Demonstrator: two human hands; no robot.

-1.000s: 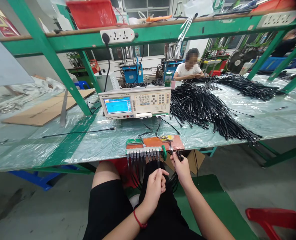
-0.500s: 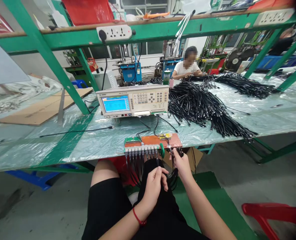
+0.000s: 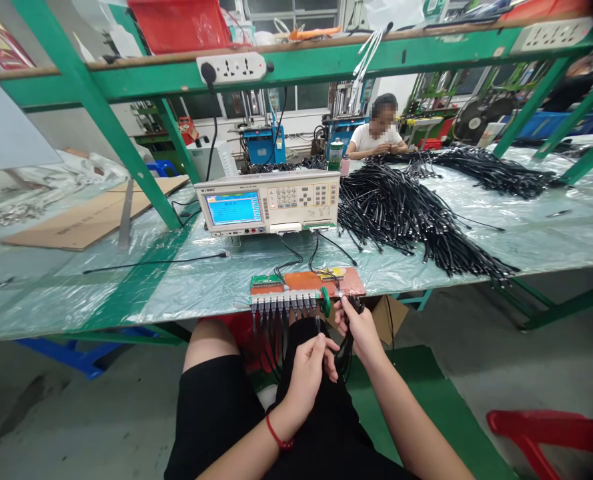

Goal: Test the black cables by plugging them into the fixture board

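Note:
My left hand (image 3: 309,373), a red string bracelet on its wrist, pinches a thin black cable (image 3: 318,325) whose connector points up toward the board. Just right of it, my right hand (image 3: 361,330) is closed around a bunch of black cables (image 3: 346,353), thumb and finger near the right end of the orange test board (image 3: 296,281). The fingers partly hide the cable ends there. A row of black cable plugs (image 3: 281,307) sits along the board's front edge, their cables hanging over my lap. A green ring-shaped part (image 3: 325,302) stands between the row and my right hand.
Behind the board stands a bench tester (image 3: 296,200) with a lit blue screen, wired to it. A large heap of black cables (image 3: 401,213) lies to its right. One loose cable (image 3: 156,263) lies left. Across the table sits a person (image 3: 379,133). A red stool (image 3: 551,427) stands lower right.
The view has shifted very slightly. My right hand's fingertips have shifted a little at the board's right end; my left hand keeps almost the same place with its cable.

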